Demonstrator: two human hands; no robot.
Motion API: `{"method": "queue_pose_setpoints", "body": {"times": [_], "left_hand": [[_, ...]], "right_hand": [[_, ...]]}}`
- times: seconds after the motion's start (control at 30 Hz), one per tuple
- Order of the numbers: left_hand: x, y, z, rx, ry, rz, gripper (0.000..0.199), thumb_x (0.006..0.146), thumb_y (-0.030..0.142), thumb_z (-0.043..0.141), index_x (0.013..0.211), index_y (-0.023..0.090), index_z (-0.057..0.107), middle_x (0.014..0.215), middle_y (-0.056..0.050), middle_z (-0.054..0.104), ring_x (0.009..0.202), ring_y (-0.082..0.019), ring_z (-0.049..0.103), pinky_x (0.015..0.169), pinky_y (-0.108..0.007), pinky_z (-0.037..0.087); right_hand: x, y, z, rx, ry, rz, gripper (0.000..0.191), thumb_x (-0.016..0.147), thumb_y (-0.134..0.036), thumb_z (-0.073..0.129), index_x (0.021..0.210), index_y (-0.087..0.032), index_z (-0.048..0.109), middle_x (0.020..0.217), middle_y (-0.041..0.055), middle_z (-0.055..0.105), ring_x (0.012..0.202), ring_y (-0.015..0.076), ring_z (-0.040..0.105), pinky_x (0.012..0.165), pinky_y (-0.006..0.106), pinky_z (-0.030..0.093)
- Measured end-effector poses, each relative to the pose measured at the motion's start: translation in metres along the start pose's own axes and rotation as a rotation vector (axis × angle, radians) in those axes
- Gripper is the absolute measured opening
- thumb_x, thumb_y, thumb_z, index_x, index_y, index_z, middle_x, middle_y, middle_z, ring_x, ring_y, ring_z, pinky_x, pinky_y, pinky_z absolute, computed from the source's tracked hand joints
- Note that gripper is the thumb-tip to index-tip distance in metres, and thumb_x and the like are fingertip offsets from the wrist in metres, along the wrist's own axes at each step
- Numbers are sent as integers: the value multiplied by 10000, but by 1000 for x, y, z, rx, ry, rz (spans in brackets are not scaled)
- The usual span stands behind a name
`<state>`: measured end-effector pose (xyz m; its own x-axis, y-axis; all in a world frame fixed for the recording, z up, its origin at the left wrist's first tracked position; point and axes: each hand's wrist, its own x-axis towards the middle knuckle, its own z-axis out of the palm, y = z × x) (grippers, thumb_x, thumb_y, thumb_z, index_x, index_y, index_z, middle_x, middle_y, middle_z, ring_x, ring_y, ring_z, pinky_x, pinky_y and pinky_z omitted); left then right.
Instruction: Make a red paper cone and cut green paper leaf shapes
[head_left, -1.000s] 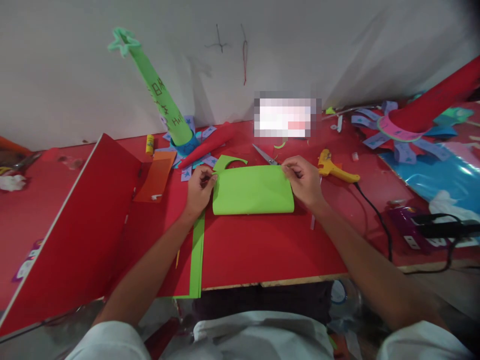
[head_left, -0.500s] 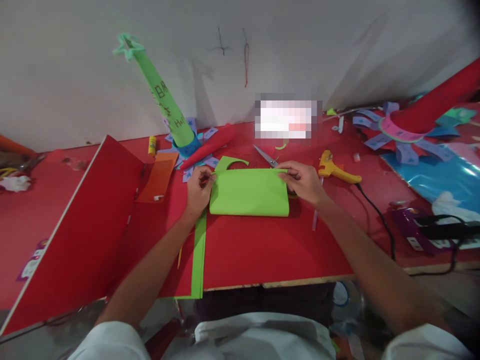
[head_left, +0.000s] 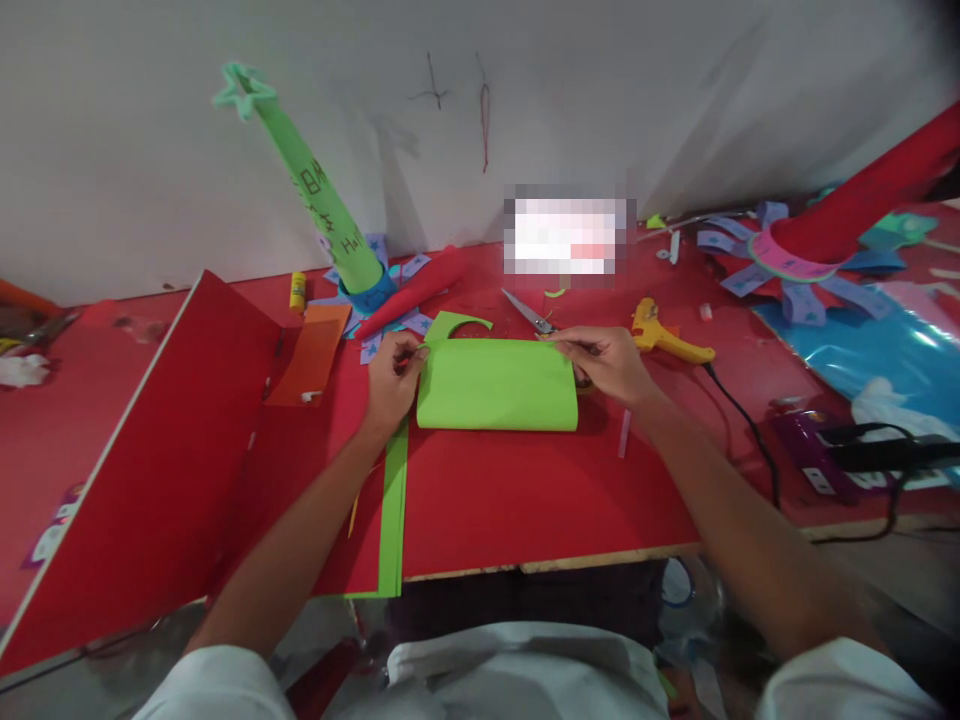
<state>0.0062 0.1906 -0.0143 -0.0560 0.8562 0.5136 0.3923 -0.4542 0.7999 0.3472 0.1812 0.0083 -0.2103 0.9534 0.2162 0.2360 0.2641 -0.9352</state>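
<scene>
A sheet of bright green paper (head_left: 496,388), folded or curled over along its near side, lies in front of me on the red table (head_left: 525,500). My left hand (head_left: 394,378) pinches its far left corner. The far edge near the right corner is pinched between the fingers of my right hand (head_left: 604,362). Scissors (head_left: 529,312) lie just beyond the paper, their handles partly hidden by my right hand and the sheet. Behind the sheet's left part is a green offcut with a curved cut (head_left: 450,324). Long green strips (head_left: 393,510) lie below my left hand.
A yellow glue gun (head_left: 667,335) with a black cord lies to the right, near a purple box (head_left: 814,455). At left stand a red board (head_left: 150,480), a glue stick (head_left: 298,292) and a green paper tower (head_left: 322,195). A red cone (head_left: 862,210) leans at far right.
My right hand has slid slightly left along the paper's far edge. The whole view has shifted a little; both hands keep their pinch on the sheet.
</scene>
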Motion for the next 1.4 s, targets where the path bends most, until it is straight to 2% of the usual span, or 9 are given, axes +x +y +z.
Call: {"method": "queue_pose_setpoints", "body": {"times": [0.3, 0.5, 0.63, 0.93, 1.07, 1.2, 1.4], "left_hand": [[-4, 8, -2, 10, -51, -63, 222, 947, 430, 715, 1025, 231, 657, 888, -19, 626, 797, -154, 608, 710, -278, 506], [-2, 2, 0, -72, -65, -101, 325, 891, 495, 777, 960, 210, 638, 837, 1, 587, 740, -133, 567, 665, -253, 468], [0, 0, -1, -98, -116, -120, 375, 889, 557, 777, 933, 203, 660, 758, 8, 581, 664, -128, 518, 605, -252, 412], [-2, 5, -3, -113, -198, -132, 377, 931, 522, 747, 1167, 229, 725, 739, 22, 520, 609, -121, 445, 555, -256, 326], [-1, 5, -4, -111, -216, -142, 341, 929, 508, 750, 1130, 233, 754, 731, 18, 525, 608, -117, 442, 549, -246, 319], [0, 6, -4, -118, -223, -153, 344, 901, 518, 770, 1081, 225, 775, 724, 8, 557, 608, -124, 457, 547, -249, 322], [1, 7, -5, -145, -267, -189, 377, 877, 563, 784, 1058, 232, 794, 714, -1, 574, 594, -139, 458, 536, -267, 316]], "right_hand": [[0, 3, 4, 41, 32, 52, 403, 911, -559, 732, 1006, -184, 843, 574, -25, 577, 456, 91, 423, 461, 260, 315], [-1, 0, 4, 62, 35, 69, 382, 896, -552, 749, 999, -195, 840, 577, -23, 573, 452, 95, 423, 453, 262, 315], [-1, 1, 3, 70, 16, 86, 380, 898, -545, 748, 1000, -191, 840, 548, -31, 553, 445, 94, 424, 452, 259, 308], [0, 3, 4, 115, 35, 129, 354, 867, -512, 783, 994, -185, 828, 572, -30, 589, 425, 82, 430, 428, 248, 294], [0, 3, 4, 120, 45, 148, 359, 857, -519, 787, 976, -181, 816, 574, -34, 586, 418, 80, 435, 423, 246, 302], [0, 3, 2, 133, -2, 178, 374, 865, -536, 775, 1011, -192, 795, 590, -33, 587, 444, 99, 464, 430, 246, 337], [-2, -7, -10, 67, -201, 166, 379, 895, -515, 755, 1096, -195, 779, 903, 65, 757, 735, 176, 661, 614, 283, 510]]}}
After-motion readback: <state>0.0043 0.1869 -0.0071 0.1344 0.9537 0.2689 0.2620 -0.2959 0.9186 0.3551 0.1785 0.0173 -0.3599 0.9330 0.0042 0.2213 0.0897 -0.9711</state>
